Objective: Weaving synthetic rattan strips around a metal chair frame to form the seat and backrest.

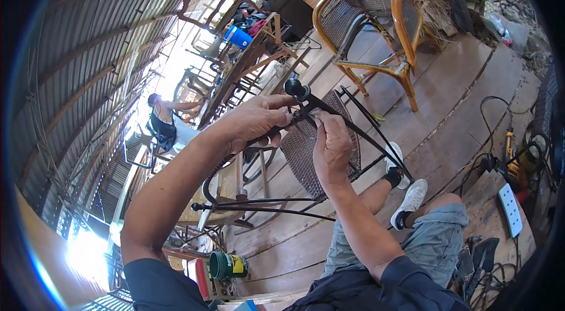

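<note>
In front of me, a dark metal chair with a brown woven panel lies tipped over, its thin legs sticking out to the left and right. One bar ends in a round black knob. My left hand is closed around the dark frame just below that knob, thumb and fingers pressed to the bar. Close beside it, my right hand pinches with thumb and forefinger at the same joint. Whatever lies between those right fingertips is too small to make out.
A wooden armchair with cane mesh stands ahead on the plank floor. At right are a power strip, cables and a yellow-black power tool. A green bucket sits lower left. Another person works at far left.
</note>
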Demonstrator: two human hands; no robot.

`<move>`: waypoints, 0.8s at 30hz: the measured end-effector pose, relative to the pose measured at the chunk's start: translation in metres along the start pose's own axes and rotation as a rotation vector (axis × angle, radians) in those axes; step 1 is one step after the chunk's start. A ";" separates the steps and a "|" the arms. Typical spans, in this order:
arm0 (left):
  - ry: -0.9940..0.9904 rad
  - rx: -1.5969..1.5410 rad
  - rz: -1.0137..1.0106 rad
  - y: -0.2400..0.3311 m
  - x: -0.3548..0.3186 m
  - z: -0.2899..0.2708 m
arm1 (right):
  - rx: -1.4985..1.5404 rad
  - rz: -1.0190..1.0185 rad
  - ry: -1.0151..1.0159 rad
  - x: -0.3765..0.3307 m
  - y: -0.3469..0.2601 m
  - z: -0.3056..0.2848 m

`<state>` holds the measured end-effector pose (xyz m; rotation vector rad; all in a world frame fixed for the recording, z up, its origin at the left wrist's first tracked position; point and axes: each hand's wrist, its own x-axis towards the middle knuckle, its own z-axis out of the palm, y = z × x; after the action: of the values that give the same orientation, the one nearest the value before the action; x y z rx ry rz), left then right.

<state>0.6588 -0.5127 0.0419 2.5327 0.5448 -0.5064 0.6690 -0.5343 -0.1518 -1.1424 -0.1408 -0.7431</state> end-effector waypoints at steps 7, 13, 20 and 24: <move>0.006 -0.068 -0.014 -0.007 0.009 -0.004 | 0.050 0.074 -0.038 0.001 -0.002 -0.004; 0.063 0.022 0.000 -0.003 -0.001 -0.005 | 0.036 0.220 -0.063 0.012 0.018 -0.049; 0.052 0.115 0.144 -0.008 0.001 0.005 | 0.889 0.881 -1.325 0.122 0.055 -0.020; 0.036 0.063 0.145 -0.010 0.000 0.002 | 0.788 0.875 -1.576 0.132 0.068 0.004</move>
<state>0.6532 -0.5061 0.0365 2.6216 0.3598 -0.4318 0.8107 -0.5780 -0.1415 -0.6419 -1.0551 1.0520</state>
